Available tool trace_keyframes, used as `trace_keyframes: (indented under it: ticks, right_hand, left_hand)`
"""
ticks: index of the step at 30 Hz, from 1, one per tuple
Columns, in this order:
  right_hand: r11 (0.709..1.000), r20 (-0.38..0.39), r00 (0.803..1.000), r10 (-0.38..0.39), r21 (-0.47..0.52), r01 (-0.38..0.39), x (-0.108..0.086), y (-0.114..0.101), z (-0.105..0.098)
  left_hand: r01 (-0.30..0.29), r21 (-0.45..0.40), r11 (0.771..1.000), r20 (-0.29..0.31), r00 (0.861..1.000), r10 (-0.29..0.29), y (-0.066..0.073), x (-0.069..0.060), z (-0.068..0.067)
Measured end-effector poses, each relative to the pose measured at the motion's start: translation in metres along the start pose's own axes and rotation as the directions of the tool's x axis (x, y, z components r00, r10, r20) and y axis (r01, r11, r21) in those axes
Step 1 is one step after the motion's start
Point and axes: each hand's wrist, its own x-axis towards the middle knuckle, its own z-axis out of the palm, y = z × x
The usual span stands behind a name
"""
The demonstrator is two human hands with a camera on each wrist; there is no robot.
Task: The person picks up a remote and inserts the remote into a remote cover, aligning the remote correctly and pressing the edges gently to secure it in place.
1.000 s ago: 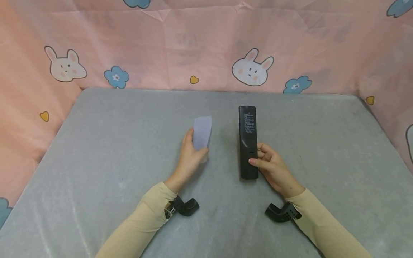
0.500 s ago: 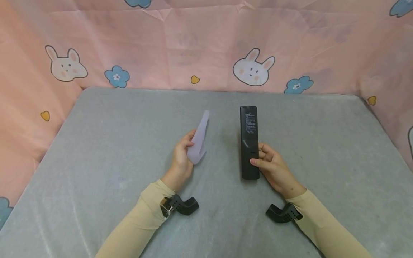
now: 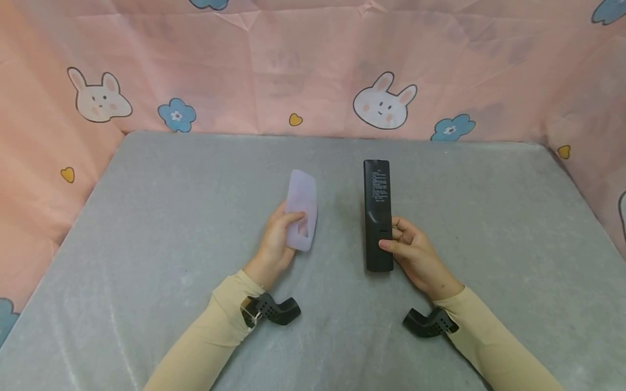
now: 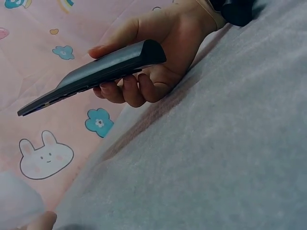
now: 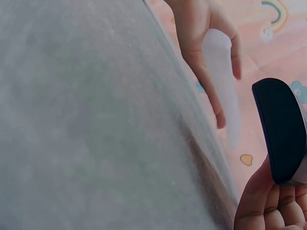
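One pink printed curtain [image 3: 313, 60] is being used as backdrop, well behind the black remote [image 3: 377, 217]. Grey tablecloth [image 3: 171, 217] is being spread below it and out to both sides. Two tan sleeves [image 3: 205, 336] are being shown nearer the camera than the remote, one per side.

Remote itself is being held clear of the tablecloth, labelled face up. Its lower end is being gripped by the right hand [image 3: 418, 258]: thumb on the labelled face, fingers curled under. By eye: stiff plastic, fairly light, probably smooth and slightly slippery. Most weight is probably being carried in the thicker lower half, so hold is being taken at a sensible spot.

Lilac cover [image 3: 300, 190] is being held left of the remote, apart from it. It is being pinched by the left hand [image 3: 271, 247], thumb across the near face, fingers behind. Probably soft, very light, bendy, hard to break; long side edges are being judged the best hold, since a hard squeeze would likely fold it.

Black wrist mounts [image 3: 279, 311] are being worn nearer the camera than the remote.
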Motion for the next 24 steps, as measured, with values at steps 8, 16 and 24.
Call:
trace_keyframes:
  ticks: [8,16,24]
  right_hand:
    - [1.000,-0.004,1.000,0.015,-0.011,-0.015,-0.0004,-0.0010,-0.0009]
    - [1.000,0.004,1.000,0.007,-0.010,-0.007,-0.0002,-0.0009,-0.0008]
    - [1.000,0.006,1.000,0.010,-0.011,-0.010,-0.0005,-0.0016,-0.0009]
  left_hand:
    - [0.013,0.035,0.999,-0.012,1.000,-0.012,-0.0008,-0.0010,0.0016]
    - [0.003,0.092,0.996,0.065,0.998,-0.009,-0.0017,-0.0034,0.0018]
    - [-0.054,0.162,0.985,0.001,0.999,0.055,-0.0028,-0.0011,0.0031]
